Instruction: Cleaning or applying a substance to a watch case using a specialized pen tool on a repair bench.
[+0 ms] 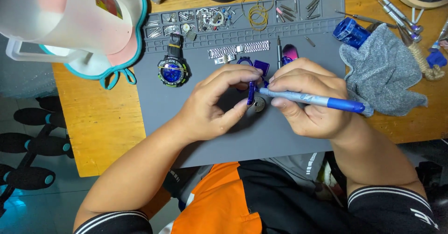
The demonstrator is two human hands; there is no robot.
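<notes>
Both hands are meeting at mat centre. Left hand point(212, 105) is pinching a small purple watch part point(251, 93) edge-on between thumb and fingertips, fingers pressed together on it. Right hand point(310, 103) is gripping a blue-and-silver screwdriver point(311, 99) pen-style, fingers closed around the shaft, blue cap end pointing toward 3 o'clock, tip touching the purple part. A small round metal piece point(259, 104) is lying on the mat just below the pinched part, partly covered by the fingers.

Everything is sitting on a grey work mat point(280, 136) on an orange wooden table point(100, 122).

From the hands:
- 10 o'clock: black watch with blue dial point(173, 68), lying face up, strap pointing to 12.
- 12 o'clock: two metal bracelet sections point(239, 50) laid in a row, another purple frame piece point(260, 67) just beside the fingers, a thin driver point(279, 52) standing along 12–6, and a pink-purple object point(290, 52), mostly hidden behind the right hand.
- Further at 12: mat's tray compartments holding small metal parts point(212, 18), pins and a coil of yellow wire point(258, 13).
- 2 o'clock: grey cloth point(385, 75) with a blue tool point(351, 32) at its upper left corner.
- 1–2 o'clock, far: several screwdrivers point(399, 12) lying on the table.
- 10–11 o'clock, far: white plastic jug point(65, 17) on a pink and teal mat.
</notes>
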